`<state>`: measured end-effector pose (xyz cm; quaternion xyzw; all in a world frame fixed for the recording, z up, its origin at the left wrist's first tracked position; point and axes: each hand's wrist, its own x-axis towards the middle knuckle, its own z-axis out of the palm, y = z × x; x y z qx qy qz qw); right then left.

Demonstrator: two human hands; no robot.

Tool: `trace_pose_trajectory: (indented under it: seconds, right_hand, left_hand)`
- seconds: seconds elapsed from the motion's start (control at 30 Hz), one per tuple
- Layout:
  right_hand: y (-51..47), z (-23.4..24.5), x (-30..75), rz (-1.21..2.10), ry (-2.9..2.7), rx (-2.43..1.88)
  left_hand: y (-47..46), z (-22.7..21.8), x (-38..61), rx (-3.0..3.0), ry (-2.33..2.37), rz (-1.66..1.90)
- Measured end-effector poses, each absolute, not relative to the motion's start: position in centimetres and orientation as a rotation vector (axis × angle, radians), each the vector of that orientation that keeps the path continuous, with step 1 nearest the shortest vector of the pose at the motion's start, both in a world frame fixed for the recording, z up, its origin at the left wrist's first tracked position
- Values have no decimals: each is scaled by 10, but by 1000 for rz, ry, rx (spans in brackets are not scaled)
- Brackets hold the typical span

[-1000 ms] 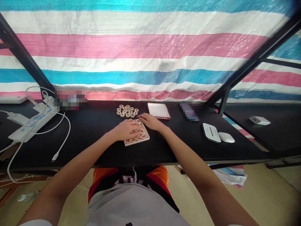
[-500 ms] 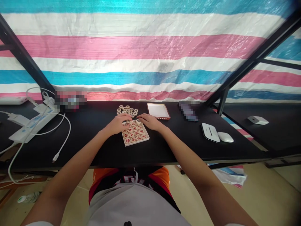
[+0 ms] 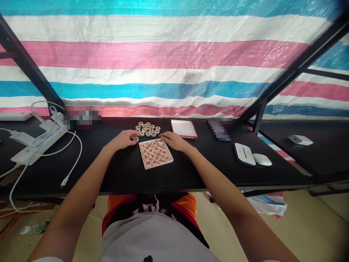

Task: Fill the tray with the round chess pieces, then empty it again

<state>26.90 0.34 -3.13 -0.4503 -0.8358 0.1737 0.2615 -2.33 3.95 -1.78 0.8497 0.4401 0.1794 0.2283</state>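
Note:
In the head view, my left hand (image 3: 125,139) is left of the box, its fingers closed on a Chinese chess piece (image 3: 135,139) with a dark character. A shallow white box (image 3: 158,166) holds rows of round chess pieces (image 3: 154,155), mostly with red characters. One dark-marked piece (image 3: 160,141) sits in its far right corner. My right hand (image 3: 174,141) lies at that corner, its fingers closed round the box's edge; the thumb is partly hidden. Beyond the box, a cluster of loose dark-marked pieces (image 3: 148,128) rests on the black table (image 3: 122,174).
A box lid (image 3: 183,128) lies inside up behind my right hand. To the right are a blurred phone-like object (image 3: 219,129), a flat white device (image 3: 244,153) and a white mouse (image 3: 262,159). A power strip (image 3: 40,143) with white cables occupies the left side.
My left hand has moved left from over the box, taking a piece with it, and the box's far left corner now shows. My right hand has hardly moved.

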Motion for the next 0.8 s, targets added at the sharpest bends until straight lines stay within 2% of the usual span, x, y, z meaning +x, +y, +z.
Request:
trace_pose_trajectory:
  seconds: [0.17,0.53,0.8]
  right_hand:
    - [3,-31,269,481,-2261,-1219]
    - [3,-29,272,502,-2298,-1230]
    - [-2,-27,271,461,-2328,-1243]
  left_hand:
    - [42,-21,-19,2430,1291,595]
    - [28,-13,-7,2489,1385,445]
    - [5,-7,18,2646,1013,585]
